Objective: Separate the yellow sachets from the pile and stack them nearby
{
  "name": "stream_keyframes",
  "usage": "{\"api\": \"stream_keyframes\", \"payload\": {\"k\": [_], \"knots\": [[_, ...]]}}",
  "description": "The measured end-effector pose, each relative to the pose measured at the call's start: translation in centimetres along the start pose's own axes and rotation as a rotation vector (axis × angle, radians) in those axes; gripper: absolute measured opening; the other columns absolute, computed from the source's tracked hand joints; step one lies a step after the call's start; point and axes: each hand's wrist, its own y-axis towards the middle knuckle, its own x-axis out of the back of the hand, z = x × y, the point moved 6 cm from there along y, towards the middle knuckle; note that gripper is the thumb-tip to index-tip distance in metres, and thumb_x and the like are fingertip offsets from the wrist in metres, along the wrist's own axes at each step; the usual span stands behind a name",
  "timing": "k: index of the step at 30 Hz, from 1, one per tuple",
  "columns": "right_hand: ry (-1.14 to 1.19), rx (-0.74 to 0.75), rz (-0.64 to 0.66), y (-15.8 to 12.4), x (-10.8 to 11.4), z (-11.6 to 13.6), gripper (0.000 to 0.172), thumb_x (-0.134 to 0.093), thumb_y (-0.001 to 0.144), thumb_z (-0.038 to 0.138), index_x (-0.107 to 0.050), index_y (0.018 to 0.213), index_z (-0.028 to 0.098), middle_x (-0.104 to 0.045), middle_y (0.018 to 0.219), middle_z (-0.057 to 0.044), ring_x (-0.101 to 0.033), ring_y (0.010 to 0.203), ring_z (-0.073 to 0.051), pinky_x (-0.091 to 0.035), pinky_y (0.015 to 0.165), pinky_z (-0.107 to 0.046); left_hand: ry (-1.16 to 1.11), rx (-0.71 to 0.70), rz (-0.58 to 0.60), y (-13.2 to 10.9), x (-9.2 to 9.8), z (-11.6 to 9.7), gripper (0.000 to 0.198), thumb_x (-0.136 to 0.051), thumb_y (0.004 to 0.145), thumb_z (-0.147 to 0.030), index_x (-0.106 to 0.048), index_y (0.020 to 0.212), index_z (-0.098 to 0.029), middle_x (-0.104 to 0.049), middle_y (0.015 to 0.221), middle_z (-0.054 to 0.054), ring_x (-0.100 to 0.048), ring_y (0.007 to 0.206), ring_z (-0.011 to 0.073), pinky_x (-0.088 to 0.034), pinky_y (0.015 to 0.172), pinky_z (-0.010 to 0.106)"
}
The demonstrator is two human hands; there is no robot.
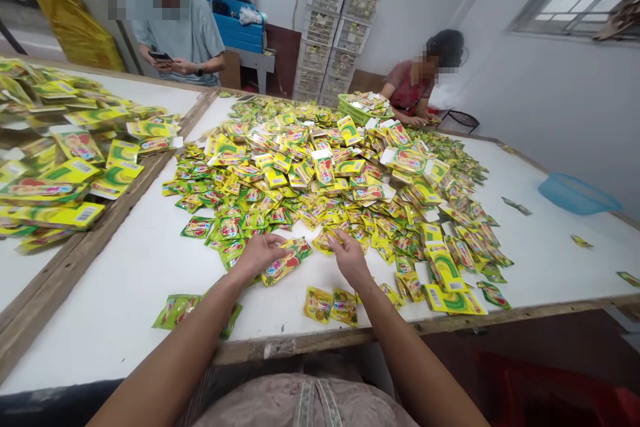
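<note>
My left hand [261, 255] is closed on a yellow and green candy packet [287, 261], held just above the white tabletop. To its right, my right hand [349, 257] pinches a small yellow packet [324, 242] at the near edge of the heap. The heap [300, 180] mixes small shiny packets with flat yellow cardboard boxes. Between my forearms, close to the table's front edge, lies a pair of yellow packets [331, 305]. A green packet [175, 311] rests partly behind my left forearm.
Another pile of yellow boxes [75, 147] lies left of a wooden divider [125, 207]. A green basket [353, 111] stands at the back, a blue basin [577, 193] at the right. One person holds a phone across the table; another sits at the far right. Crates [325, 27] are stacked behind.
</note>
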Motion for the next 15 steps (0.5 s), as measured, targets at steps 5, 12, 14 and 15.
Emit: {"api": "stream_keyframes", "payload": {"k": [5,12,14,15], "knots": [[-0.228,0.165,0.253,0.4,-1.4,3.1,0.021,-0.044,0.085,0.024,-0.063,0.077,0.019,-0.055,0.066,0.001,-0.048,0.064,-0.013,-0.034,0.061,-0.023,-0.094,-0.026,0.153,-0.3,-1.0,-0.2,0.042,-0.079,0.050,-0.042,-0.067,0.077,-0.013,-0.064,0.059,0.001,-0.051,0.049,0.0110,-0.033,0.047,0.021],[-0.243,0.253,0.285,1.2,-2.2,3.7,0.009,-0.056,0.076,0.017,-0.065,0.073,0.019,-0.055,0.067,0.000,-0.048,0.065,-0.013,-0.033,0.060,-0.023,-0.073,-0.037,0.140,-0.2,-0.9,-0.2,0.042,-0.077,0.053,-0.044,-0.068,0.079,-0.012,-0.061,0.055,-0.002,-0.045,0.045,0.0078,-0.029,0.045,0.020],[-0.132,0.157,0.250,1.5,-2.3,3.3,0.004,-0.061,0.072,0.021,-0.063,0.071,0.019,-0.050,0.058,0.003,-0.044,0.057,-0.011,-0.031,0.055,-0.022,-0.080,-0.038,0.176,-0.2,-1.2,-0.1,0.042,-0.079,0.052,-0.041,-0.068,0.081,-0.012,-0.064,0.058,0.000,-0.051,0.049,0.0104,-0.035,0.048,0.021],[-0.074,0.109,0.235,1.6,-2.5,3.2,0.006,-0.062,0.071,0.023,-0.062,0.069,0.018,-0.047,0.055,0.004,-0.042,0.054,-0.010,-0.030,0.053,-0.022,-0.094,-0.041,0.202,-0.2,-1.3,-0.1,0.043,-0.080,0.051,-0.039,-0.068,0.083,-0.012,-0.066,0.062,0.001,-0.055,0.054,0.0125,-0.038,0.052,0.022]]}}
